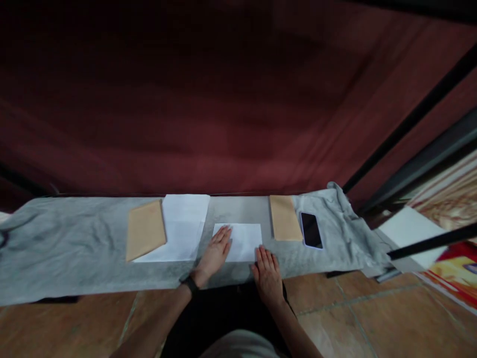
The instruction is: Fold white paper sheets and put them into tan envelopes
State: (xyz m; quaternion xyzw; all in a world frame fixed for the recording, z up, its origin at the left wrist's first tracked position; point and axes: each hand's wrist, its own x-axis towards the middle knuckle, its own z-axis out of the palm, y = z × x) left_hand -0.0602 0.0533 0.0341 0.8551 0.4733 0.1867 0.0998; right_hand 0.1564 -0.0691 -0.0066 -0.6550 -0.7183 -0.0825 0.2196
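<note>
A white sheet of paper (244, 241), apparently folded, lies flat on the grey cloth in front of me. My left hand (219, 247) rests on its left side with the fingers stretched out. At the sheet's lower right corner is my right hand (267, 271), fingers extended, the tips touching or very near the edge. Left of these, larger white sheets (184, 228) lie partly under a brown envelope (146, 229). A second brown envelope (286, 219) lies to the right of the small sheet.
A phone (311, 230) with a pale case lies beside the right envelope. The grey cloth (74, 243) covers a narrow bench, wrinkled at both ends. A dark red panel (238, 124) rises behind it. Black bars (413, 117) and a colourful printed item (454, 273) stand at the right.
</note>
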